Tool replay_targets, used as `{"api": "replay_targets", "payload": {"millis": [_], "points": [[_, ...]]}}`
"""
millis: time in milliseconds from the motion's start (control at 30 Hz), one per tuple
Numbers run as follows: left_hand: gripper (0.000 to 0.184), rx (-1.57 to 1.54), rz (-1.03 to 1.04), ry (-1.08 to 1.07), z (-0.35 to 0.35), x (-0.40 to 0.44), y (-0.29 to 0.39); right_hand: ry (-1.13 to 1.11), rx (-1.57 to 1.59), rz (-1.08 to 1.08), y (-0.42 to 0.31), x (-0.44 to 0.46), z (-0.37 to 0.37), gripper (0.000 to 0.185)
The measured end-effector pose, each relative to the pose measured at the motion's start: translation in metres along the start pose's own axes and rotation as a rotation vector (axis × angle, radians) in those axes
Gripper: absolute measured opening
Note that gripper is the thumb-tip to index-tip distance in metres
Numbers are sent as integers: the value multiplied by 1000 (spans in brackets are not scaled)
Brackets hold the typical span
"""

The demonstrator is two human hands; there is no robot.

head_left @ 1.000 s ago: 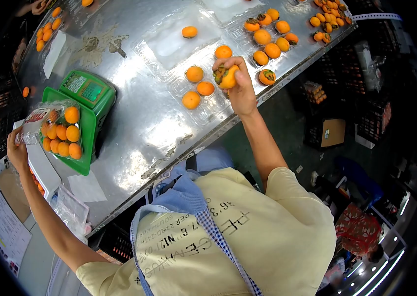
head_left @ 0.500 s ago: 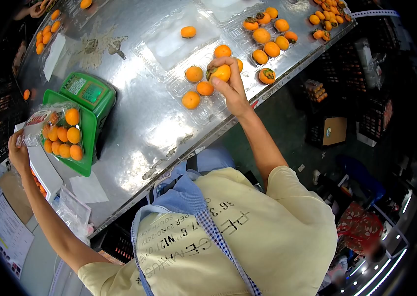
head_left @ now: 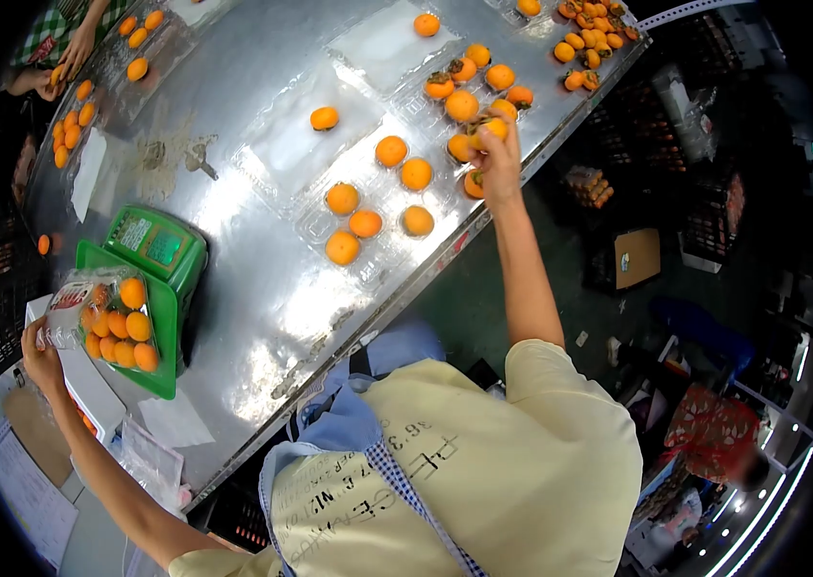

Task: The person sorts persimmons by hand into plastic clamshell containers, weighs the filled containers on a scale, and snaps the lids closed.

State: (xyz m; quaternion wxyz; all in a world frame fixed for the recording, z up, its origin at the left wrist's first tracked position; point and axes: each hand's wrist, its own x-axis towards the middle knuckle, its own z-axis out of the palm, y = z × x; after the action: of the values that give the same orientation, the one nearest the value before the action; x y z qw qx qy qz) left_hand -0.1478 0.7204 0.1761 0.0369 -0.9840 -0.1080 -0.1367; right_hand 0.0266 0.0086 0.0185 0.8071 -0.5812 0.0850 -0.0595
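My right hand (head_left: 500, 171) is closed round a persimmon (head_left: 494, 129) over the right-hand cluster of persimmons, close to the table's front edge. Fruit beneath that hand is partly hidden. At far left, my left hand (head_left: 41, 361) grips the lid edge of a clear plastic clamshell box (head_left: 68, 313). Several persimmons (head_left: 137, 326) fill this box, which rests on the green weighing scale (head_left: 168, 361). Between my hands, a clear tray (head_left: 315, 226) holds several persimmons in its cups, including one persimmon (head_left: 418, 220) at the right.
Another clear tray with one persimmon (head_left: 324, 118) lies farther back on the metal table (head_left: 243, 279). A persimmon pile (head_left: 599, 29) sits at the far right corner. Top left, another person's hands (head_left: 79, 48) work near more fruit. Dark crates (head_left: 714, 212) stand on the floor at right.
My right hand has moved right, from over the middle tray to the right-hand cluster. A persimmon now shows where it was. My left hand stays at the box lid. The view has shifted slightly.
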Motion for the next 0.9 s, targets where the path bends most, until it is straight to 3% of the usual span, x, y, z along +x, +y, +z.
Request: {"api": "replay_targets", "payload": {"millis": [100,233,367,500,600,633,733,900], "points": [[42,5,-6,15,4,-2,-4,113,-116,-48,-6,41,-31,42],[41,-3,27,13,7,-2,-14,260,-123,-139,-10,103,-62,43],[44,-15,26,59,9,-8,-15,266,-159,-84,-8,168,-87,53],[46,-66,14,97,9,-13,-10,299,-595,-168,-9,250,-108,58],[46,-64,-49,46,3,-15,-3,132,-1192,-547,-21,295,-111,58],[42,-71,-79,20,0,-13,2,63,-1256,-429,-29,304,-107,56],[33,-91,-169,-61,-11,-10,20,-93,-1426,-345,-34,331,-106,56],[20,-76,-88,-38,-6,-10,2,-256,-1561,-313,-27,366,-115,54]]}}
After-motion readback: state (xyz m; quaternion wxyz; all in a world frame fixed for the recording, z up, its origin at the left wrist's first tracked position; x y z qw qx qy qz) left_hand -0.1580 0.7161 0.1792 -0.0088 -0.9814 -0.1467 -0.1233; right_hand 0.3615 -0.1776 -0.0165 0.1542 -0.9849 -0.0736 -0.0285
